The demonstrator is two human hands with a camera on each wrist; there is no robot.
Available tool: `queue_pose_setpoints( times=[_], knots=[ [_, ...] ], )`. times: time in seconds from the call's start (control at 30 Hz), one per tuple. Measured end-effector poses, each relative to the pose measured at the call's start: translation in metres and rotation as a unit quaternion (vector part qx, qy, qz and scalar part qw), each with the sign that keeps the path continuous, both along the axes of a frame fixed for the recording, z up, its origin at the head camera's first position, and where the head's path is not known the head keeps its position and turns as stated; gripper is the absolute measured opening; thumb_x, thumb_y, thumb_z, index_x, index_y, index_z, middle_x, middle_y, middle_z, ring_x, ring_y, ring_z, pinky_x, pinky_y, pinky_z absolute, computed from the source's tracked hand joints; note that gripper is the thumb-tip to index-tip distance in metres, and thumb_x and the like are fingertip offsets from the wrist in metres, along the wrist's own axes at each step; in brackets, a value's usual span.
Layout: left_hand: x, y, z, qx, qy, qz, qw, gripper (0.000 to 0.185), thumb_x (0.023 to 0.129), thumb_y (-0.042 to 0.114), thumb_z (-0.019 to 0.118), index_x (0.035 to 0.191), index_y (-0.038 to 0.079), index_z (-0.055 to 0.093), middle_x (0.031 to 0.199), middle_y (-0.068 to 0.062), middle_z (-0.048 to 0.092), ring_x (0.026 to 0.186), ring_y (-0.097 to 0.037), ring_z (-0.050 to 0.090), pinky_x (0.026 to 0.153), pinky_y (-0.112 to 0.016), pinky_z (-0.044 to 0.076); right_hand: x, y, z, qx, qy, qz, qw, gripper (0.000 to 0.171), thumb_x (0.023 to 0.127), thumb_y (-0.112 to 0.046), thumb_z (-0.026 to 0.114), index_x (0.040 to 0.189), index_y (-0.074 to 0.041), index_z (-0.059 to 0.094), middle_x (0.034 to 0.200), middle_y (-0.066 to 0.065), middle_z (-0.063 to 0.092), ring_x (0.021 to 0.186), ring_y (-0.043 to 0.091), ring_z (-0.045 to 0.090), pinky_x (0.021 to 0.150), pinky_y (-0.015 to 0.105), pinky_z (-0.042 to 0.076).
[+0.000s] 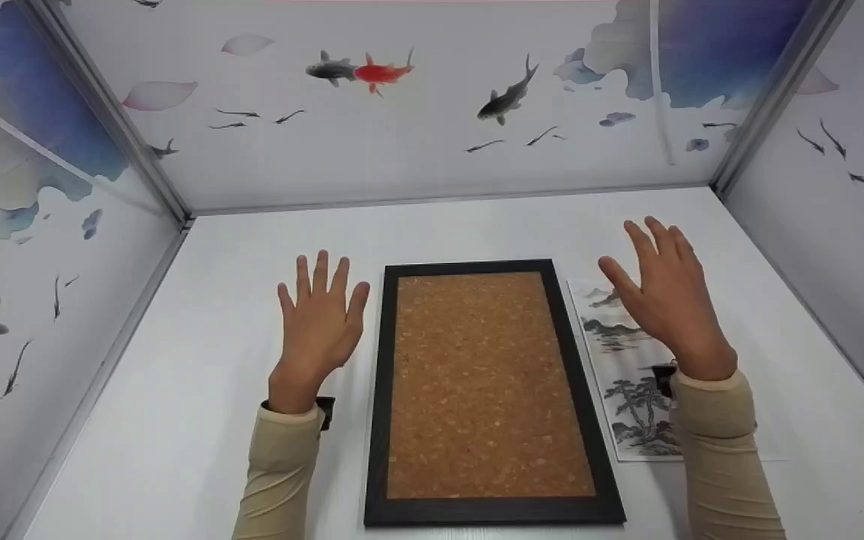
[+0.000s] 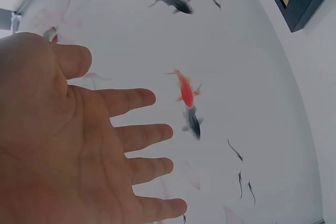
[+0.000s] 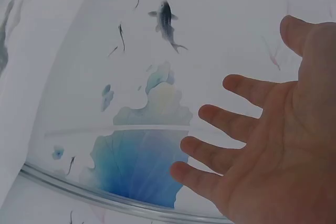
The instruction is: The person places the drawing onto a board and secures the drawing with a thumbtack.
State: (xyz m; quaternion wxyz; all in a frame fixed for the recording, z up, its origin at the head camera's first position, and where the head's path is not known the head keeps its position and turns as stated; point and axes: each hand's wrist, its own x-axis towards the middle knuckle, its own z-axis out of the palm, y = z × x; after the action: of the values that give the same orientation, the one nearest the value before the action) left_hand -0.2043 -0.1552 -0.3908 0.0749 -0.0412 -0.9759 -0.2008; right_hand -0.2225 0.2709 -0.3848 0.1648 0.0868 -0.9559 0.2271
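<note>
Right now both hands are raised over the white table (image 1: 199, 420), palms down & facing fwd, fingers straight and spread, grasping nothing; left hand (image 1: 319, 322) hovers just left of the cork board (image 1: 488, 386), not touching it; right hand (image 1: 664, 300) hovers above the landscape print (image 1: 631, 390), apart from it; cork board w/ black frame lies flat at table centre, long side running away from the person; print lies flat just right of the frame, its near part hidden by the beige sleeve (image 1: 724, 465); wrist views show only open palms vs the fish-painted walls; red fish (image 1: 379, 73) on back wall
</note>
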Motion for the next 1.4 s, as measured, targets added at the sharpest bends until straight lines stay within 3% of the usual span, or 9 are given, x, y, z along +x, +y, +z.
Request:
queue_pose_setpoints(
  times=[0.47, 0.73, 0.83, 1.03, 1.23, 1.4],
  knots=[
    [-0.006, -0.013, -0.007, -0.013, -0.046, 0.018, 0.9987, 0.062, 0.109, 0.040, 0.041, 0.151, -0.005, 0.043, 0.159, -0.030, 0.034, 0.154, -0.050, 0.011, 0.119, -0.072, 0.011, 0.005, 0.060, 0.000, -0.056, -0.065, -0.064, 0.994, 0.081, 0.106, -0.052, 0.044, 0.157, 0.008, 0.024, 0.159, 0.038, 0.020, 0.144, 0.064, 0.013, 0.110, 0.078, 0.015],
    [-0.010, -0.020, -0.016, -0.026, -0.088, 0.012, 0.9958, 0.053, 0.108, 0.030, 0.047, 0.140, -0.011, 0.053, 0.141, -0.034, 0.053, 0.135, -0.050, 0.046, 0.107, -0.063, 0.042, 0.000, 0.090, -0.015, -0.058, -0.106, -0.082, 0.989, 0.084, 0.107, -0.050, 0.043, 0.153, 0.016, 0.021, 0.153, 0.046, 0.018, 0.136, 0.072, 0.013, 0.107, 0.079, 0.017],
    [-0.011, -0.023, -0.021, -0.026, -0.099, 0.003, 0.9947, 0.048, 0.107, 0.025, 0.050, 0.135, -0.014, 0.055, 0.133, -0.036, 0.056, 0.126, -0.050, 0.054, 0.101, -0.059, 0.048, -0.002, 0.098, -0.024, -0.052, -0.122, -0.092, 0.987, 0.085, 0.106, -0.051, 0.043, 0.151, 0.019, 0.023, 0.150, 0.049, 0.019, 0.133, 0.075, 0.015, 0.105, 0.079, 0.019],
    [-0.013, -0.026, -0.031, -0.014, -0.125, -0.003, 0.9921, 0.045, 0.102, 0.019, 0.061, 0.127, -0.018, 0.059, 0.123, -0.034, 0.060, 0.113, -0.045, 0.062, 0.095, -0.053, 0.053, -0.004, 0.107, -0.037, -0.033, -0.173, -0.110, 0.978, 0.088, 0.105, -0.052, 0.043, 0.146, 0.024, 0.026, 0.143, 0.053, 0.022, 0.127, 0.076, 0.021, 0.103, 0.078, 0.026],
    [-0.017, -0.025, -0.038, -0.008, -0.159, 0.003, 0.9872, 0.047, 0.097, 0.019, 0.068, 0.125, -0.018, 0.060, 0.125, -0.034, 0.060, 0.109, -0.043, 0.064, 0.093, -0.052, 0.054, -0.007, 0.112, -0.044, 0.008, -0.209, -0.131, 0.969, 0.088, 0.102, -0.048, 0.052, 0.139, 0.029, 0.034, 0.133, 0.053, 0.037, 0.114, 0.074, 0.038, 0.088, 0.074, 0.043],
    [-0.020, -0.025, -0.042, 0.001, -0.185, 0.008, 0.9827, 0.051, 0.093, 0.018, 0.073, 0.126, -0.018, 0.059, 0.126, -0.034, 0.061, 0.108, -0.041, 0.064, 0.095, -0.052, 0.053, -0.008, 0.115, -0.053, 0.011, -0.231, -0.131, 0.964, 0.079, 0.100, -0.043, 0.057, 0.128, 0.030, 0.046, 0.126, 0.053, 0.045, 0.113, 0.073, 0.042, 0.093, 0.076, 0.039]
  ],
)
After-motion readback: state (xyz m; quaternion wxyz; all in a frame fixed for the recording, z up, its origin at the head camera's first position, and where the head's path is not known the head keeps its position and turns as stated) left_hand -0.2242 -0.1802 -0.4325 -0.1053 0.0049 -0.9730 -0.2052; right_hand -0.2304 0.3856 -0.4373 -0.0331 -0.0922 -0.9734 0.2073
